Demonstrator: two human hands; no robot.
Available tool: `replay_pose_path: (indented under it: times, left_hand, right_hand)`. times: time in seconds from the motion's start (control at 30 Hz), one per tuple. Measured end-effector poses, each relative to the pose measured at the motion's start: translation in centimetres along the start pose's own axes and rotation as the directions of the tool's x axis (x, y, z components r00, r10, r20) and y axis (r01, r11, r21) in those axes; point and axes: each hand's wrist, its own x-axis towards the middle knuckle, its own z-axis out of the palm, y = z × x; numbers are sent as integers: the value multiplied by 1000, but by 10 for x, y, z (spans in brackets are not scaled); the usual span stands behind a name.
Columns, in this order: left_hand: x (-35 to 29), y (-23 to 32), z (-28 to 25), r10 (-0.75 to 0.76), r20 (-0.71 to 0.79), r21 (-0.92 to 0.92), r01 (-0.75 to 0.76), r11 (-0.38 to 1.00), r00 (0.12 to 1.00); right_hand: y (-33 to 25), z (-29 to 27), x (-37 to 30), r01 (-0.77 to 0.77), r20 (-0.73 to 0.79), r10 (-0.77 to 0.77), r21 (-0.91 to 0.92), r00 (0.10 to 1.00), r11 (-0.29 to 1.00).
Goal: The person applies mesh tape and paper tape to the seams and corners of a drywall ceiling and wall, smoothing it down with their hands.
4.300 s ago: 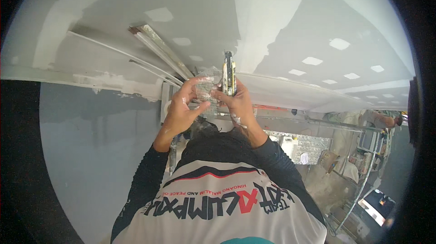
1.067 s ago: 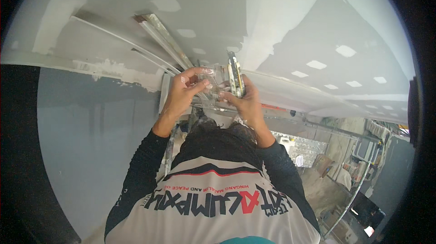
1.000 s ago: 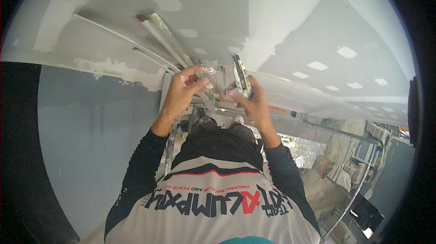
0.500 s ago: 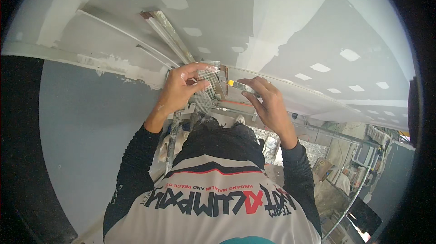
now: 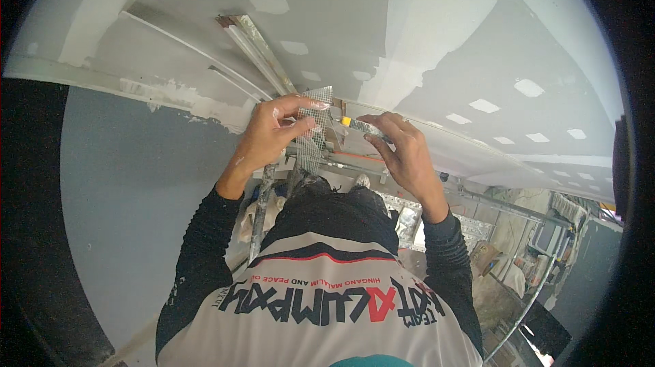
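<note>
Your left hand (image 5: pixel 269 128) is in a narrow pinch, thumb and forefinger closed on a pale mesh strip (image 5: pixel 312 148). The strip lies at the fingertips, clear of the palm: a short end rises above the forefinger, and a longer tail hangs below the thumb toward your dark trousers (image 5: pixel 327 213). Such a hold probably serves to keep the mesh spread while leaving its right-hand border exposed.

Your right hand (image 5: pixel 404 152) grips a slim, speckled tool (image 5: pixel 364 126) between thumb and bent fingers, its yellow end turned toward the mesh. The tool lies nearly level, the likely reason being to direct that end at the strip's free edge; whether its tip touches the mesh you cannot tell at this size. Both hands are held apart in front of your body, presumably for a clear sight of the gap.

Beyond the grip, long metal lengths (image 5: pixel 258 56) slant away past your left hand, with a thin white strip (image 5: pixel 187 49) to their left. Below that hand stands a stained pole (image 5: pixel 261 213); further left spreads a grey wall (image 5: pixel 143 203).
</note>
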Motion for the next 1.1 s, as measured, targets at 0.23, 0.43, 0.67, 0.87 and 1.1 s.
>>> replay_pose_path:
  times: [0.23,0.43,0.67,0.87,1.1]
  left_hand:
    - [-1,2,-5,-28,22,-40,29,999,999]
    - [-3,9,-4,-9,16,93,7,996,1000]
    - [-2,6,-3,-4,14,78,3,997,1000]
    - [-3,6,-3,-28,20,71,26,997,999]
    - [-2,3,0,-16,-4,98,16,995,1000]
  right_hand:
    - [-5,-1,3,0,-23,0,-5,1000,1000]
    - [-6,-1,4,-14,-5,14,-24,1000,1000]
    - [-5,1,3,6,5,-6,-82,1000,997]
    - [-5,0,5,47,37,-43,-117,998,992]
    - [-8,-1,6,74,31,-69,-187,997,980]
